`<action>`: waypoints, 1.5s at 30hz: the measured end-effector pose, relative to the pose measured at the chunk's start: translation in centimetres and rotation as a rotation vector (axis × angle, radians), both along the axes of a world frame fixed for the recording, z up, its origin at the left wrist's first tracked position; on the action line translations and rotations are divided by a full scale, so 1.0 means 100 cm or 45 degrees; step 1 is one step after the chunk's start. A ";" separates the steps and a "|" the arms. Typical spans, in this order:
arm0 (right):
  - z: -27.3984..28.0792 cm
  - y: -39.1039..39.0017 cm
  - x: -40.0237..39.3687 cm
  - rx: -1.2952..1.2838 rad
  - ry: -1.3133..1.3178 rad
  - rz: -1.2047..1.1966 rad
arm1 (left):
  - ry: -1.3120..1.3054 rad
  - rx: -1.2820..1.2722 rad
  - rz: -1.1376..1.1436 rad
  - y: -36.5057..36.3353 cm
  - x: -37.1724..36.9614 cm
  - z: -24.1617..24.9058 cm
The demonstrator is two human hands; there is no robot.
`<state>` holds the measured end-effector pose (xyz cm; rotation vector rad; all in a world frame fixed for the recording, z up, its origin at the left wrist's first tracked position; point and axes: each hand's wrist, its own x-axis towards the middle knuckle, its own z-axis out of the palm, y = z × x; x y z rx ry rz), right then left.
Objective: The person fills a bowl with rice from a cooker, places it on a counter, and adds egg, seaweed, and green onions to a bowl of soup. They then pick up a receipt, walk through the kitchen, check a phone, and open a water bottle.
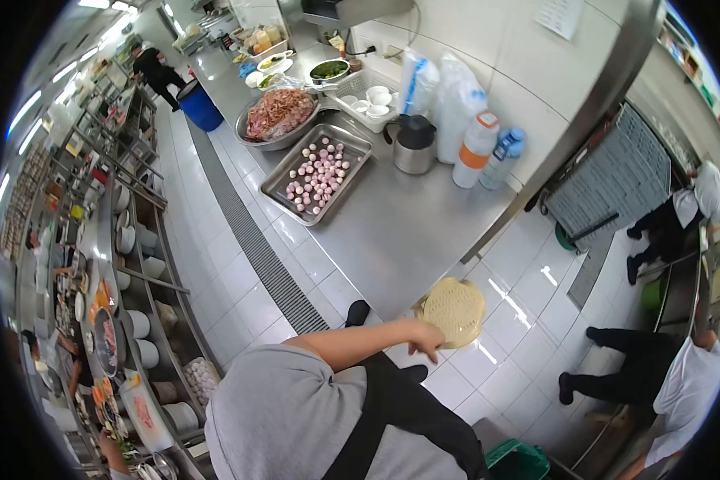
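Note:
My left hand [428,338] reaches across to the right, its fingers curled at the near edge of a pale yellow, round plastic basket [454,310] with a perforated surface. The basket hangs over the tiled floor, just off the corner of the steel counter [392,256]. Part of its rim is hidden behind the hand. My right hand is out of sight. On the counter, a steel tray [346,198] holds many small pinkish-white, peeled bulbs [318,178] that look like shallots or small onions.
Behind the tray sits a metal bowl of reddish shredded food [280,114]. A thermal jug [414,146] and bottles [476,150] stand along the wall. Grey crates [608,176] are stacked at right. Co-workers [656,384] stand on the right; a floor drain [248,232] runs at left.

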<state>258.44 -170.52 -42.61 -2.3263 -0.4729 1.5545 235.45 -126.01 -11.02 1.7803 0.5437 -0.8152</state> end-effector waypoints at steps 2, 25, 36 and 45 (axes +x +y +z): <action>0.021 -0.031 0.020 -0.093 -0.010 -0.103 | -0.049 0.432 0.134 0.004 0.015 -0.001; 0.119 0.064 0.036 0.341 0.065 0.057 | -0.055 1.703 0.570 0.079 0.031 -0.051; 0.047 -0.134 0.140 -0.166 0.084 -0.318 | -0.109 1.638 0.613 0.086 0.017 -0.045; 0.073 0.186 0.057 -0.162 -0.154 0.901 | -0.572 0.016 0.874 0.108 -0.045 0.028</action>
